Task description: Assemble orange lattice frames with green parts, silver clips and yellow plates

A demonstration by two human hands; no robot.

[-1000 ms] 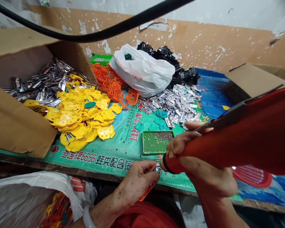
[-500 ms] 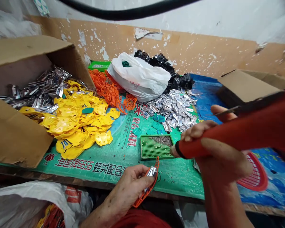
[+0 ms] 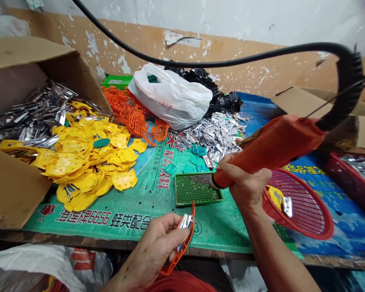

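Note:
My left hand [image 3: 153, 245] is closed on an orange plastic frame [image 3: 182, 253] with a shiny metal plate [image 3: 185, 222] against it, near the table's front edge. My right hand [image 3: 251, 186] is wrapped around a red, corded electric screwdriver [image 3: 273, 142], tilted with its nose down to the left. That nose is over the right side of a green gridded tray [image 3: 182, 203]; the exact tip is hard to make out. Small metal screws [image 3: 202, 178] lie mostly along the tray's far side. Teal plastic pieces [image 3: 197, 150] are behind the tray.
Yellow plastic parts [image 3: 79, 158] spill from a cardboard box [image 3: 15, 186] at left. Behind are orange frames [image 3: 136, 117], a white plastic bag [image 3: 173, 97] and metal plates [image 3: 215, 136]. A red basket [image 3: 310, 207] stands at right. A black cable [image 3: 194, 65] hangs across the view.
The screwdriver and my right hand have moved left and farther out, with the nose now over the tray. My left hand keeps the orange frame. More of the red basket and cable shows.

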